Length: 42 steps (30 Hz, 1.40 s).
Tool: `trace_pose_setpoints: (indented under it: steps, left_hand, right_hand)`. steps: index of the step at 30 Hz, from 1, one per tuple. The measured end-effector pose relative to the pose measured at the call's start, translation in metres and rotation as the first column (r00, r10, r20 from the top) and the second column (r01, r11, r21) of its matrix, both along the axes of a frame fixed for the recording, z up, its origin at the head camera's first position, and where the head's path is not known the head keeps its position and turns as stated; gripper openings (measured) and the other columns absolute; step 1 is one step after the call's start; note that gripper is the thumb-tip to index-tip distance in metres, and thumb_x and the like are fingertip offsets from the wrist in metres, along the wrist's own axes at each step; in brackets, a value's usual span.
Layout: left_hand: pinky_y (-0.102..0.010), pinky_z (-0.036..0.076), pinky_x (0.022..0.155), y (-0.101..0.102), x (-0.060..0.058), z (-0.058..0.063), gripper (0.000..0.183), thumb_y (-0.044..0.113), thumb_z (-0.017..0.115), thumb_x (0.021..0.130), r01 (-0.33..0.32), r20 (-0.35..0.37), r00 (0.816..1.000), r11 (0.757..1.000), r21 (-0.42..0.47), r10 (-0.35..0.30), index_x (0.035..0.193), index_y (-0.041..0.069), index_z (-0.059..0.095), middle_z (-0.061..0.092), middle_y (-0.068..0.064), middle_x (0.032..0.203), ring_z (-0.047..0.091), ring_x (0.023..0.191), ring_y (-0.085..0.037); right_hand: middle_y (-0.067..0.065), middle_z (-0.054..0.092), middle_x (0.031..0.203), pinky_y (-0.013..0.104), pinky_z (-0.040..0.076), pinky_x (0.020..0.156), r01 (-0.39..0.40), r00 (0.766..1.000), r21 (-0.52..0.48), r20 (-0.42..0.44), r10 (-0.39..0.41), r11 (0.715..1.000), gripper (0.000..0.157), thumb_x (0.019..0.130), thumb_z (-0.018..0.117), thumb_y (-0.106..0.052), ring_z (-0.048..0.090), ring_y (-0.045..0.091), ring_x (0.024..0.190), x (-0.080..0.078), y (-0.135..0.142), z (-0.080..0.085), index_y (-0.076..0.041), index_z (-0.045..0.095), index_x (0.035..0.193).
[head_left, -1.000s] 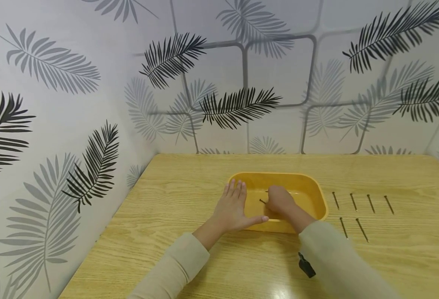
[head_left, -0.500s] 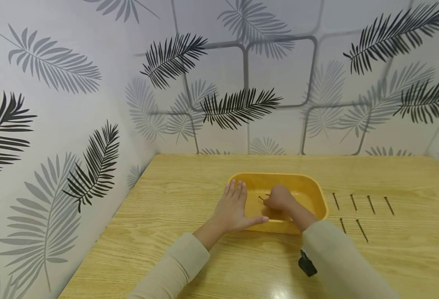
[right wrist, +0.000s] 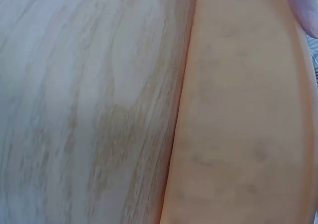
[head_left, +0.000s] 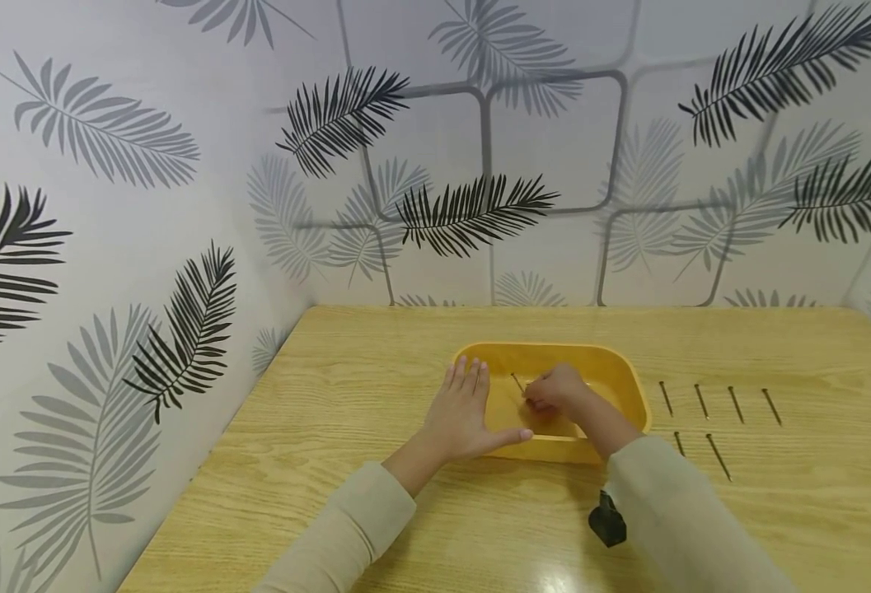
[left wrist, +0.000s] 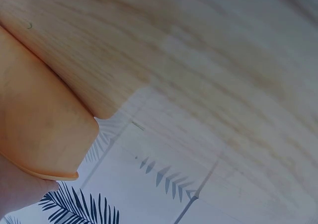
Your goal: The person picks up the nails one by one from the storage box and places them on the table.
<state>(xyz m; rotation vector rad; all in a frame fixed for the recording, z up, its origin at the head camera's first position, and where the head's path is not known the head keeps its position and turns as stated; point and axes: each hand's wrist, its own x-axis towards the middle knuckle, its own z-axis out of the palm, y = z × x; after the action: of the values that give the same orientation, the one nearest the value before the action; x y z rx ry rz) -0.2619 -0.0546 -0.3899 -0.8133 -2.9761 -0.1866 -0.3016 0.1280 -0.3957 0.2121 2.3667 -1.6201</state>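
In the head view a yellow tray [head_left: 628,395] stands on the table. My left hand [head_left: 461,416] rests over its left end, fingers straight, thumb along the near rim. Inside the tray my right hand [head_left: 559,389] has its fingers curled and pinches a dark screw [head_left: 517,382], whose head end points up and left. The fingertips and the rest of the screw are hidden by the hand. The left wrist view has the tray's outer wall [left wrist: 44,110] with a bit of the left hand [left wrist: 22,189] at the rim. The right wrist view shows mostly the near wall [right wrist: 243,105].
Right of the tray, several screws [head_left: 735,404] lie in a back row. Nearer, a screw [head_left: 718,457] lies beside another one partly behind the right sleeve [head_left: 665,486]. A black piece [head_left: 608,523] hangs under that sleeve. A leaf-patterned wall [head_left: 442,280] borders the table's back.
The right hand has shifted slightly within the tray, and the screw at its fingers now points more upward. A second shaft seen beside it half a second ago is out of sight. The left hand stays put.
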Motion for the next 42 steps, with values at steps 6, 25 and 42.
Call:
trace_pose_setpoints:
  steps: [6,25,42]
  left_hand:
    - [-0.043,0.003,0.119,0.000,0.001,0.001,0.105,0.075,0.040,0.080,0.000,0.007,1.000,1.000,-0.003,0.000,0.147,-0.002,0.012,0.014,-0.018,0.154,0.004,0.145,-0.031]
    - [-0.043,0.004,0.119,0.001,0.006,0.008,0.104,0.074,0.041,0.081,-0.004,0.027,1.000,1.000,0.000,0.004,0.148,0.000,0.012,0.013,-0.018,0.155,0.003,0.145,-0.032]
    - [-0.043,0.005,0.119,0.004,0.006,0.006,0.104,0.075,0.040,0.080,-0.011,0.005,1.000,1.000,-0.006,0.011,0.147,-0.001,0.017,0.016,-0.018,0.154,0.004,0.145,-0.032]
  right_hand:
    - [0.005,0.063,0.062,0.028,0.056,0.059,-0.006,0.999,-0.211,0.043,0.016,0.977,0.026,0.082,0.065,-0.003,0.061,0.012,0.055,-0.012,0.012,-0.015,0.017,0.061,0.098]
    - [-0.004,0.060,0.064,0.021,0.054,0.061,0.064,0.997,-0.222,0.066,-0.050,0.973,0.037,0.092,0.051,-0.002,0.059,0.004,0.057,0.022,0.022,0.039,0.021,0.047,0.120]
    - [-0.005,0.060,0.063,0.020,0.054,0.061,0.062,0.997,-0.207,0.046,-0.054,0.976,0.039,0.092,0.050,-0.004,0.059,0.002,0.056,0.027,0.038,0.056,0.019,0.044,0.124]
